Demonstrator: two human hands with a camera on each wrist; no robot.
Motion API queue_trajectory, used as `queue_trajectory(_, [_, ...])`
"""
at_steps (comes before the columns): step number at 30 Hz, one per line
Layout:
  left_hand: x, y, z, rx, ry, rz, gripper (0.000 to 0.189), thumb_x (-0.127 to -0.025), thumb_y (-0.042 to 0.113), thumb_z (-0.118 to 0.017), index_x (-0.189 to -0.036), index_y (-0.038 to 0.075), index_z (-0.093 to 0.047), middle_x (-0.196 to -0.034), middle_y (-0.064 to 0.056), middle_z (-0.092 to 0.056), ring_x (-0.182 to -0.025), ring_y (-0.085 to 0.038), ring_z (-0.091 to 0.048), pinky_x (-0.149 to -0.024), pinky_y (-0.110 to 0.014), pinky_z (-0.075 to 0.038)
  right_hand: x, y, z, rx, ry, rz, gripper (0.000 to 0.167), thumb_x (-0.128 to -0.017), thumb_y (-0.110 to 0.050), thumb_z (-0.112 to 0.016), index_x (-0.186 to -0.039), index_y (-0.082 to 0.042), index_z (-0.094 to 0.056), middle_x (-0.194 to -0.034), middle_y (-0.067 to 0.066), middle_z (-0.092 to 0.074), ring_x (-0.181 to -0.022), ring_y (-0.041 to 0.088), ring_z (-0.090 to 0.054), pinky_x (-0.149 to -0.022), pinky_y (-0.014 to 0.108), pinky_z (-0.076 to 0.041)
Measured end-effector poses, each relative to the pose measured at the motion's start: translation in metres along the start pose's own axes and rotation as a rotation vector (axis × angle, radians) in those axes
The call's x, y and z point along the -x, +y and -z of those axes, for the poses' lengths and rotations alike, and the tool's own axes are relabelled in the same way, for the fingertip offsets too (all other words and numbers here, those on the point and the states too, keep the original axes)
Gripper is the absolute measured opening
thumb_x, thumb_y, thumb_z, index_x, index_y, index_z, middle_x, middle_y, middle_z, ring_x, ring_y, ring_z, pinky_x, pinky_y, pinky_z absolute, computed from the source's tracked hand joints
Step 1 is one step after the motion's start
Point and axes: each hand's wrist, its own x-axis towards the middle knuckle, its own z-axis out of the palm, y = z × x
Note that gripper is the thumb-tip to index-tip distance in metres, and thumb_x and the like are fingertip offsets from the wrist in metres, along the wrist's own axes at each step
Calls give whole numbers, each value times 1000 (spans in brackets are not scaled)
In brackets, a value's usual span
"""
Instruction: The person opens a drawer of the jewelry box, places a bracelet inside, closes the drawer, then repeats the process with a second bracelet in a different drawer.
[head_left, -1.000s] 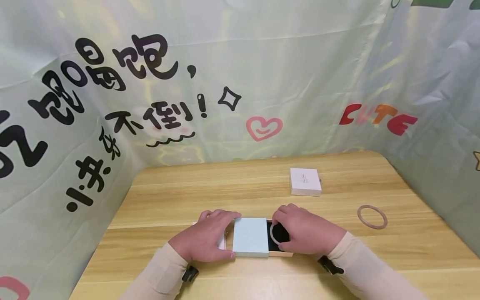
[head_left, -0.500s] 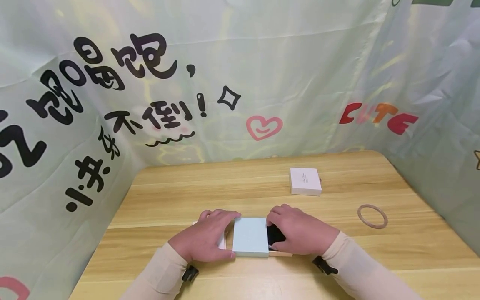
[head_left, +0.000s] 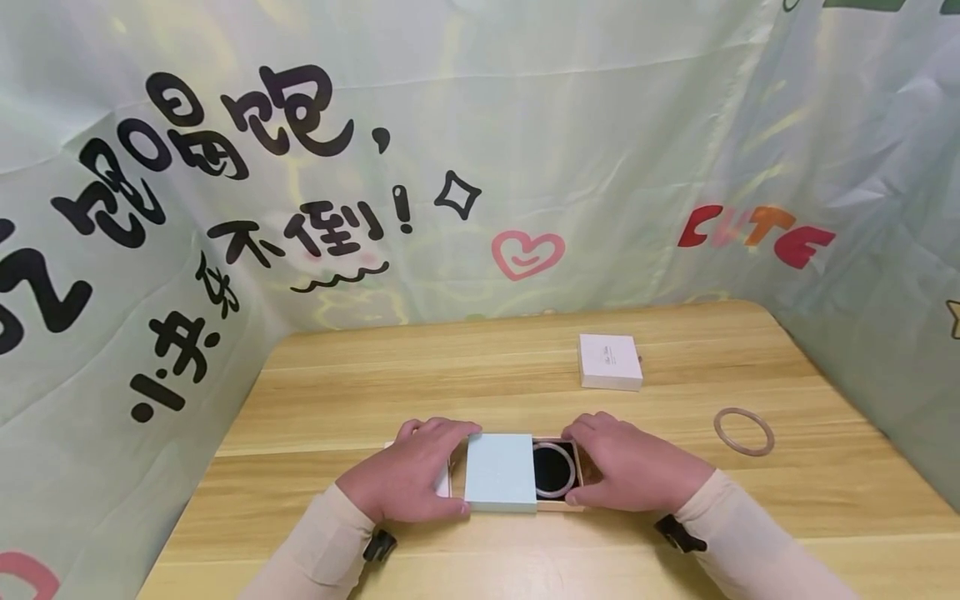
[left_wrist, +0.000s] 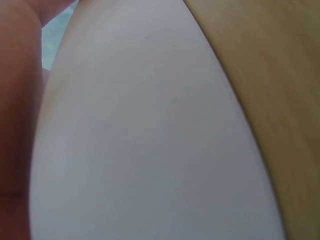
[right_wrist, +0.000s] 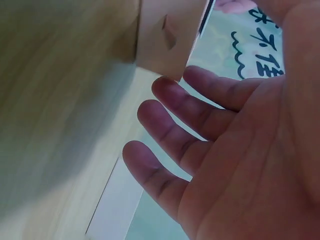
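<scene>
A light blue slide box (head_left: pixel 500 472) lies near the table's front, its black-lined drawer (head_left: pixel 577 467) pulled partway out to the right. A pale bangle (head_left: pixel 553 493) lies in that drawer, part of it at the sleeve's edge. My left hand (head_left: pixel 408 473) grips the sleeve's left end, thumb at the front corner and fingers at the back. A white box (left_wrist: pixel 155 130) sits beneath this hand, mostly hidden in the head view. My right hand (head_left: pixel 637 462) holds the drawer's outer end between thumb and fingertips; its other fingers spread loosely in the right wrist view.
Farther back stands a pale pink-white box (head_left: pixel 611 362) with a small tab on its right side. Another bangle (head_left: pixel 744 432) lies on the wooden table (head_left: pixel 420 367) at the right. A printed cloth (head_left: pixel 600 150) hangs round the back and sides.
My right hand has let go of the bangle, leaving it lying in the drawer, and has moved right to the drawer's end. The left hand has stayed at the sleeve.
</scene>
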Motion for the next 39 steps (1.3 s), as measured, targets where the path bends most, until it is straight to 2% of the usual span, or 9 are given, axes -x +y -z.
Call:
queue_trajectory(2, [1,0,0,4,1,0,96,-87,51,-82,-168,19,-41,-161,9,-51,-150,-18,-45,-119,-64,-28,4,3,1,1,-12,-15,84,-89,-60,-86,-142,2,-65,-136,8,-66,-125,28,-62,-105,51,-56])
queue_trajectory(5, [1,-1,1,8,1,-2,97,-87,51,-82,-168,19,-41,-161,9,-50,-150,-18,-45,-119,-64,-28,9,8,1,21,-18,-25,92,-87,-64,-86,-144,4,-63,-139,11,-66,-129,32,-62,-108,54,-54])
queue_trajectory(12, [1,-2,1,-1,6,-3,97,-87,51,-82,-168,18,-41,-160,8,-52,-149,-17,-46,-119,-63,-29,13,13,1,47,1,21,79,-85,-64,-87,-134,-3,-70,-125,-2,-66,-114,19,-62,-101,46,-57])
queue_trajectory(15, [2,-2,1,-3,8,-7,96,-87,51,-81,-168,18,-41,-160,8,-52,-149,-17,-46,-119,-63,-29,12,11,2,35,2,36,77,-86,-64,-87,-133,-5,-71,-123,-3,-65,-112,19,-62,-99,45,-57])
queue_trajectory(21, [1,-1,0,1,11,-13,97,-87,51,-82,-168,18,-41,-160,8,-52,-149,-17,-47,-118,-64,-29,5,3,2,32,10,66,77,-87,-65,-86,-132,-4,-71,-124,-1,-67,-114,21,-63,-100,46,-57])
queue_trajectory(29, [0,0,0,-3,10,-20,99,-87,53,-81,-169,16,-40,-163,8,-50,-150,-18,-47,-119,-64,-29,-12,-4,-5,38,6,101,70,-88,-67,-85,-127,-10,-74,-120,-5,-67,-110,17,-63,-99,42,-57])
queue_trajectory(39, [0,0,0,-16,14,-16,100,-87,53,-82,-169,16,-38,-161,4,-52,-149,-18,-48,-117,-62,-29,-28,-10,-11,16,-6,138,71,-87,-66,-87,-127,-9,-73,-120,-4,-68,-110,15,-61,-99,40,-56])
